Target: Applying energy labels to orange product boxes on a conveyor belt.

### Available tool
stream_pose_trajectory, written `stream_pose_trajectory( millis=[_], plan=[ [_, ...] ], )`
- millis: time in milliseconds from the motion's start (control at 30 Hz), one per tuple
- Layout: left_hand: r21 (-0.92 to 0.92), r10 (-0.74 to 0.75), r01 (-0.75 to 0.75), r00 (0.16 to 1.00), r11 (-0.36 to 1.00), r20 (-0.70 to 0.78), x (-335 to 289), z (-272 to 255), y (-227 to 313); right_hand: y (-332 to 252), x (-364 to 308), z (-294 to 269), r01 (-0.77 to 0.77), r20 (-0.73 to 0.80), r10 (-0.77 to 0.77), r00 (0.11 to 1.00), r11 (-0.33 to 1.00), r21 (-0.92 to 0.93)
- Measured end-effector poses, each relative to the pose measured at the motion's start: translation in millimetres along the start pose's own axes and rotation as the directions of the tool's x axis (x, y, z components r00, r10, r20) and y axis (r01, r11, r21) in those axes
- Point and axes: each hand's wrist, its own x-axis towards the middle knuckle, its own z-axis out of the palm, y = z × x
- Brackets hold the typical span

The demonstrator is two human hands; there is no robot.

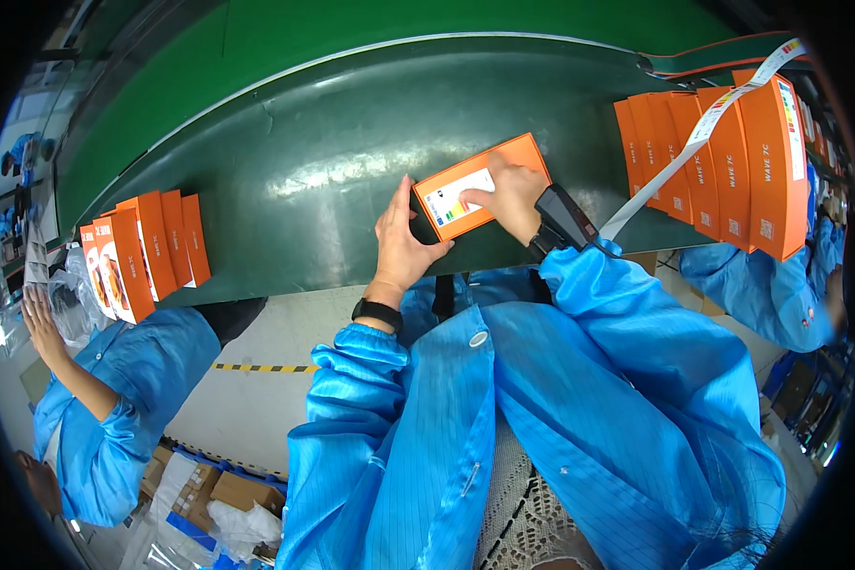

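An orange box (pixel 519 152) lies at a slant on the dark green work surface in front of me. A white label (pixel 456 197) with coloured bars covers part of its top. My left hand (pixel 401 245) holds the box's near left corner, fingers along the left edge and thumb at the near edge. From the right, my right hand (pixel 515 201) rests on top of the box, thumb on the label and fingers apart from it, bent toward the far side. The palm side of that hand is hidden. A dark device (pixel 568 218) is strapped at my right wrist.
Orange boxes (pixel 727 180) stand in a row at the right, with a curling white label strip (pixel 698 138) before them. More orange boxes (pixel 152 245) stand at the left end. Co-workers in blue (pixel 138 389) are at both sides. A green belt (pixel 370 21) runs beyond the surface.
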Motion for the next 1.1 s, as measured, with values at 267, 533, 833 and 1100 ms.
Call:
stream_pose_trajectory(
  millis=[267,533,833,1100],
  plan=[
    [-0.005,-0.013,0.013,1.000,1.000,0.014,0.9,-1.5,0.4,37.5,-14.3,20.4,0.499,-0.334,-0.516,0.788,0.855,-0.144],
    [0.079,0.114,-0.107,0.990,0.991,-0.087,3.4,5.4,-4.7,-0.5,-38.9,49.4,0.637,0.089,-0.631,0.771,0.767,-0.080],
    [0.044,-0.005,0.004,1.000,0.999,0.031,0.6,-4.5,3.2,57.1,-27.5,1.3,0.419,0.095,-0.410,0.907,0.858,-0.297],
    [-0.015,-0.027,0.030,0.989,0.999,0.144,13.3,-20.9,9.7,46.9,-5.2,-28.8,0.397,0.164,-0.361,0.918,0.842,-0.366]
  ],
)
